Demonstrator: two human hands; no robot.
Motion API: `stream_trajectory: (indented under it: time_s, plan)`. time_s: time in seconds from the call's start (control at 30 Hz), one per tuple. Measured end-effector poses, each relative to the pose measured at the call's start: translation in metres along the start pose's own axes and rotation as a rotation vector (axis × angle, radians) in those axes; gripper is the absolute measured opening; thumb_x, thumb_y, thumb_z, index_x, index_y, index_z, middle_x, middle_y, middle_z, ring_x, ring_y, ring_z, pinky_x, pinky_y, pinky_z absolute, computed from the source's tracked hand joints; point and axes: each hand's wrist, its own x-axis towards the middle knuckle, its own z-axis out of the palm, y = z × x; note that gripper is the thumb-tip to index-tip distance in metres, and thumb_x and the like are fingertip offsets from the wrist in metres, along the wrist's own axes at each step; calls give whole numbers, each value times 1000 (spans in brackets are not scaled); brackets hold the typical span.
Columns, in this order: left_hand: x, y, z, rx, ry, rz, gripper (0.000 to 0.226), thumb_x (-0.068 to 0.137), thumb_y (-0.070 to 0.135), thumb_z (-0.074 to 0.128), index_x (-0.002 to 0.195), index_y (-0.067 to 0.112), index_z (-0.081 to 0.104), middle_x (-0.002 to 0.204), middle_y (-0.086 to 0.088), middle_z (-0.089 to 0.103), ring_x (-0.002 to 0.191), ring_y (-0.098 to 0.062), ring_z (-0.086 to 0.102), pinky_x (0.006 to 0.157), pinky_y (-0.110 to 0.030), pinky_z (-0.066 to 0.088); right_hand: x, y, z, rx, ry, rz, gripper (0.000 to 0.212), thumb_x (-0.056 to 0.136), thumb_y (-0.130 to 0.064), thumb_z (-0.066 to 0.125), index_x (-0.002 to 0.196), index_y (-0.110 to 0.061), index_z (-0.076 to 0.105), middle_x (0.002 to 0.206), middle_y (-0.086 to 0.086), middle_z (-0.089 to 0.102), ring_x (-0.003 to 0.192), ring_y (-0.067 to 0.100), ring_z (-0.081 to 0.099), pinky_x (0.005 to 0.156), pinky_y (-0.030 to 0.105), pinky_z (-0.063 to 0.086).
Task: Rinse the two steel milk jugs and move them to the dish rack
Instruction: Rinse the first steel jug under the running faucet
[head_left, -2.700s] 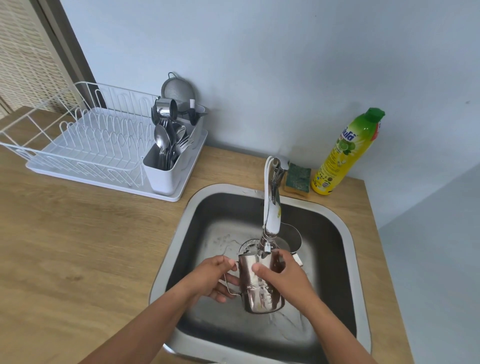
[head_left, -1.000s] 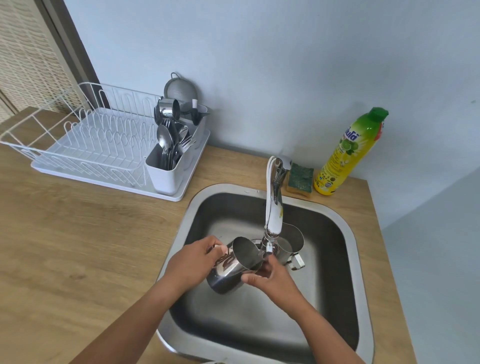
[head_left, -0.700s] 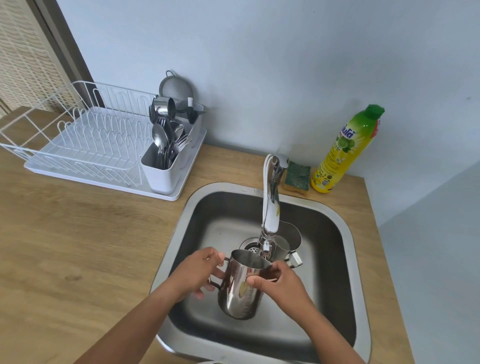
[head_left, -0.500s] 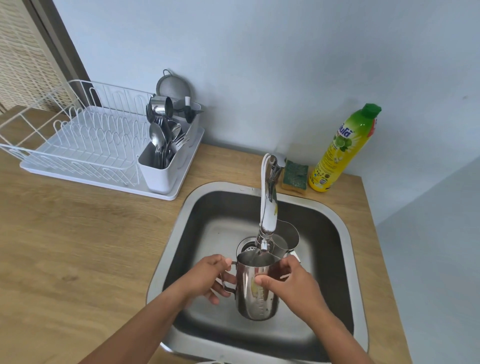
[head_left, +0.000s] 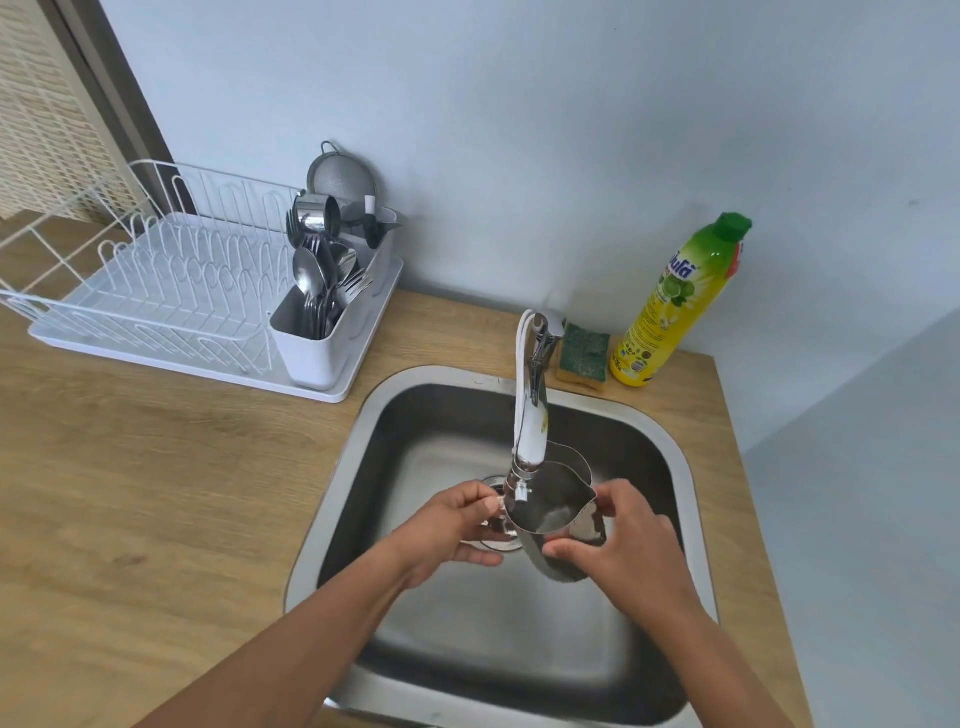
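Observation:
A steel milk jug (head_left: 550, 506) hangs over the steel sink (head_left: 332, 499), just under the tap's spout (head_left: 529, 441). It is tilted, so its open mouth faces me and its spout points right. My left hand (head_left: 449, 525) grips the handle on its left side. My right hand (head_left: 626, 543) holds the body, thumb under it and fingers round its right side. The second steel jug (head_left: 579, 457) stands in the basin right behind the held one, mostly hidden by it. The white wire dish rack (head_left: 156, 291) sits on the wooden counter at the far left.
A white cutlery holder (head_left: 322, 332) with spoons and forks stands at the rack's right end, a small strainer (head_left: 340, 176) behind it. A green sponge (head_left: 584, 348) and a yellow dish-soap bottle (head_left: 675, 301) stand behind the sink by the wall. The counter's edge is at the right.
Half a second ago the jug stood upright under the tap between both hands. It is now tipped, mouth toward me. Both hands keep their hold, and the second jug has not moved.

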Motion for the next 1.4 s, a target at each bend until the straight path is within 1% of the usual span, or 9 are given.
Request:
stream_trajectory:
  time_s: [0.2,0.43,0.6,0.87,1.0,1.07,1.2,1.3,1.4]
  plan:
    - [4,3,-5,-18,94,138,7,99,11,54,94,9,60,119,-9,68,107,-24,64,81,-36,62,9,-10,2,87,18,-3,68,66,-42,87,122,-28,51,123,-9,60,99,10,43,93,30,39]
    - [-1,7,-20,102,255,275,12,94,7,60,98,-4,64,125,-2,65,100,-13,65,78,-26,60,24,-15,23,226,-18,29,74,64,-28,90,126,-32,50,114,-14,65,110,15,59,93,34,50]
    - [-12,7,-31,191,330,312,15,93,10,62,83,18,69,119,10,69,110,-19,65,82,-29,58,29,-20,42,317,-71,50,70,66,-21,90,121,-35,49,106,-18,64,103,7,62,87,29,50]
    - [-37,11,-43,685,517,320,10,95,40,55,88,35,60,86,11,71,82,-11,66,77,-42,59,34,-23,64,444,-203,101,72,47,-43,89,112,-34,57,100,-9,74,95,10,71,93,41,55]
    - [-41,12,-46,845,548,257,16,97,45,47,86,35,54,80,12,68,78,-10,64,80,-41,55,25,-26,63,444,-273,90,52,62,-25,92,100,-37,58,97,-9,75,90,4,70,87,26,55]
    - [-40,9,-49,834,527,208,18,97,47,46,85,37,54,81,14,70,79,-9,66,83,-40,54,21,-26,61,451,-299,95,48,64,-25,91,97,-37,58,96,-9,76,89,2,71,86,22,54]
    - [-38,0,-50,774,452,136,18,96,51,45,87,40,55,85,18,72,81,-9,69,83,-41,56,13,-18,62,498,-336,136,50,58,-35,89,102,-25,68,94,-8,78,92,6,73,95,39,56]
    - [-40,-1,-43,702,427,65,21,97,45,45,86,33,58,88,12,74,80,-12,70,66,-30,54,5,-14,62,516,-331,168,45,60,-30,89,100,-26,68,93,-7,78,91,7,73,95,40,56]
    - [-40,-3,-37,553,370,-4,21,99,38,47,88,25,59,89,4,76,75,-21,72,54,-26,48,1,-9,60,522,-312,172,60,50,-49,84,104,-30,67,97,-9,77,93,5,71,94,39,56]
